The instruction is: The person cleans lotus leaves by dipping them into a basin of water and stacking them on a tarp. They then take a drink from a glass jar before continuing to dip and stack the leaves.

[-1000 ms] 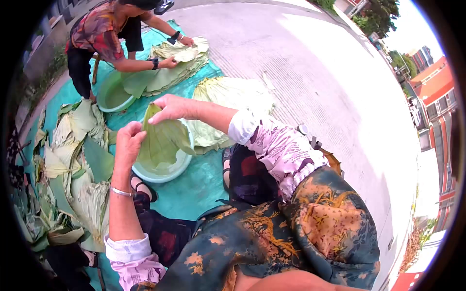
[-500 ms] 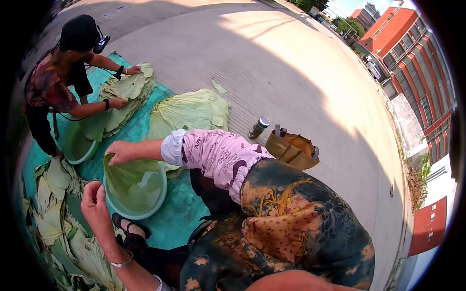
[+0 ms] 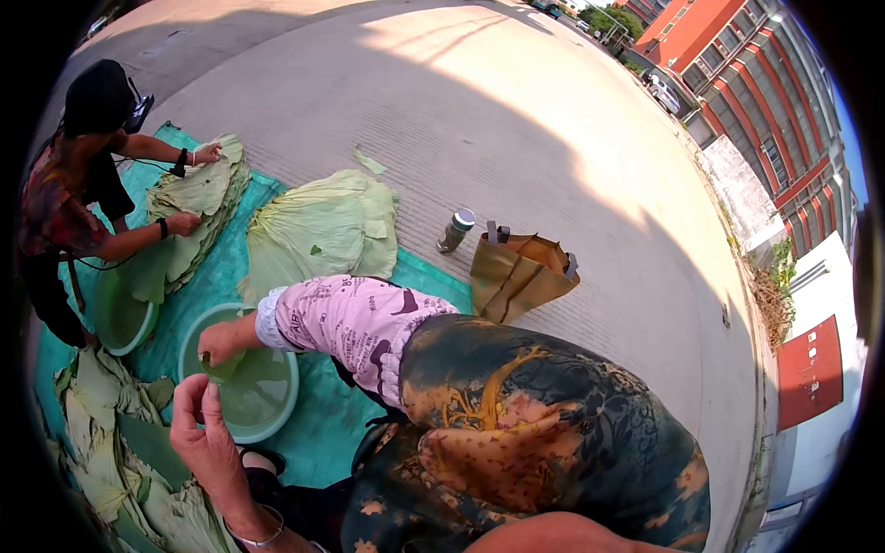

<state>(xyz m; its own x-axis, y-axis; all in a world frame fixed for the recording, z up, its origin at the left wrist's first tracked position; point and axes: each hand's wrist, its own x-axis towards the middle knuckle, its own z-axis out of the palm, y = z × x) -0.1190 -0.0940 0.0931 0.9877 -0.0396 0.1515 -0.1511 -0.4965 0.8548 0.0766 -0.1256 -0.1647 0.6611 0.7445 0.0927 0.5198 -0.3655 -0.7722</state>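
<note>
Lowered since 0.5 s ago: right hand (image 3: 221, 343), from above the pale green basin (image 3: 293, 382) to inside its rim, with the leaf (image 3: 228, 367) carried down too. Closed on the leaf's edge, with most of the leaf below the fingers and hard to tell apart from the water (image 3: 265, 376); cannot tell how deep. Half open at 7 o'clock from the basin: left hand (image 3: 205, 429), with fingers loosely bent, thumb near the fingertips, and empty as far as visible.

Spread beneath the basin: teal sheet (image 3: 332, 433). Around the basin by the clock: at 1 o'clock, fanned leaf stack (image 3: 323, 226); at 2, on the pavement (image 3: 442, 147), lidded bottle (image 3: 455, 230) just beside an open brown bag (image 3: 521, 276); at 8, loose leaf heap (image 3: 101, 396); at 10, 2nd basin (image 3: 129, 323). Between 10 and 11, farther off: another person (image 3: 64, 198), bent forward, with 2 hands on a layered leaf pile (image 3: 207, 189).
</note>
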